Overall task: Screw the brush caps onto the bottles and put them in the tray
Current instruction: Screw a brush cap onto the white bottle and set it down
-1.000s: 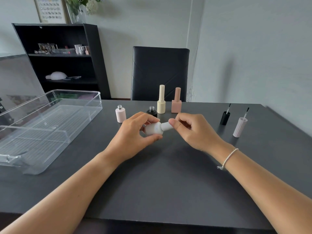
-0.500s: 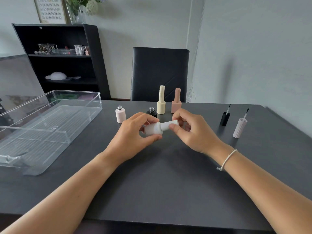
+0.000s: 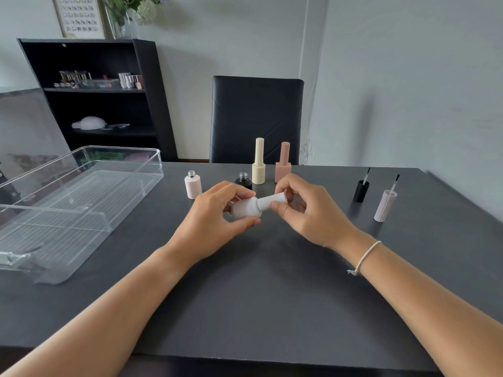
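Note:
My left hand (image 3: pixel 215 221) holds a white bottle (image 3: pixel 246 208) on its side above the table's middle. My right hand (image 3: pixel 307 210) pinches the white cap (image 3: pixel 272 201) that sits on the bottle's neck. Behind them stand an uncapped pale pink bottle (image 3: pixel 192 185), an uncapped black bottle (image 3: pixel 243 180), a capped cream bottle (image 3: pixel 258 161) and a capped pink square bottle (image 3: pixel 283 163). At the right a black brush cap (image 3: pixel 361 189) and a ribbed pale pink brush cap (image 3: pixel 385 204) stand with brushes up. The clear tray (image 3: pixel 109 227) lies at the left.
A black chair (image 3: pixel 257 118) stands behind the dark table (image 3: pixel 272 295). A black shelf (image 3: pixel 95 104) with small items is at the back left. The table's front edge runs close below my forearms.
My right hand's fingers have shifted around the white cap, and the cap end has tipped slightly upward. My left hand keeps the bottle in nearly the same spot.

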Available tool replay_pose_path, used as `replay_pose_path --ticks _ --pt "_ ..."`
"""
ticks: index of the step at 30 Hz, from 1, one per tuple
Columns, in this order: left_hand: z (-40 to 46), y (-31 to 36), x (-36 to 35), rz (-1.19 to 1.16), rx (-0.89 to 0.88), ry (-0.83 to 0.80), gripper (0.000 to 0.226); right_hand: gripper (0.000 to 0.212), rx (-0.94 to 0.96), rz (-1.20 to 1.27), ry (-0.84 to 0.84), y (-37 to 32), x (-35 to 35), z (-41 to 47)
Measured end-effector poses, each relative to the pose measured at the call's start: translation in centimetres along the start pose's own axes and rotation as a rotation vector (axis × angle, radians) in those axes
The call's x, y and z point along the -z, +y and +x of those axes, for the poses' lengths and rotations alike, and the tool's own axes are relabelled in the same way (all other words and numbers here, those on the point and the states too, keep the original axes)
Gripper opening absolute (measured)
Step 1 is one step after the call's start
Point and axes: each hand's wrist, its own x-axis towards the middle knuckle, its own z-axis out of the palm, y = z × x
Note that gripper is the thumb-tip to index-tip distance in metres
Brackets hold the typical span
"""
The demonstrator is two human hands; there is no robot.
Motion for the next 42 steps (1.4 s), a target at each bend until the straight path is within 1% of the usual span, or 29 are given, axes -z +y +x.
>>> replay_pose_path --ticks 3,9,11,13,14,17,20,22,25,28,36,42 --pt "-0.01 -0.07 -0.04 -0.005 -0.004 0.000 0.035 0.014 0.006 0.000 0.012 -0.12 -0.04 0.04" --pt "0.00 -0.08 -0.06 0.009 -0.016 -0.015 0.036 0.039 -0.059 -0.021 0.045 -0.02 -0.19 0.10" --pt "-0.02 -0.11 -0.04 0.012 -0.012 -0.019 0.035 0.044 -0.079 -0.024 0.034 -0.09 -0.20 0.10" --pt "-0.06 -0.13 -0.01 0.005 -0.002 -0.012 0.035 0.042 -0.073 -0.018 0.019 -0.16 -0.11 0.04" --pt "-0.07 -0.13 0.01 0.000 0.002 -0.006 0.035 0.037 -0.063 -0.011 0.010 -0.22 -0.04 0.01" --pt "-0.05 -0.09 -0.02 -0.003 0.002 0.001 0.035 0.014 -0.020 -0.002 -0.023 -0.30 0.13 -0.09" --pt "-0.08 -0.16 -0.03 -0.009 0.004 0.000 0.035 0.008 -0.010 -0.006 -0.030 -0.29 0.01 -0.11" --pt "-0.09 -0.22 -0.04 -0.009 0.002 -0.005 0.034 0.012 -0.012 -0.007 -0.010 -0.27 -0.06 -0.06" --pt "-0.08 -0.24 -0.15 -0.011 0.000 -0.017 0.035 0.026 -0.033 -0.015 0.011 -0.15 -0.10 0.08" --pt "-0.09 -0.22 -0.17 -0.025 0.002 -0.018 0.036 0.034 -0.044 -0.023 0.027 -0.02 -0.10 0.07" --pt "-0.10 -0.10 -0.12 -0.017 0.004 -0.025 0.035 0.038 -0.053 -0.023 0.038 -0.39 -0.06 0.07" --pt "-0.04 -0.04 -0.16 -0.030 0.011 -0.031 0.035 0.036 -0.034 -0.027 0.043 -0.48 -0.08 0.04"
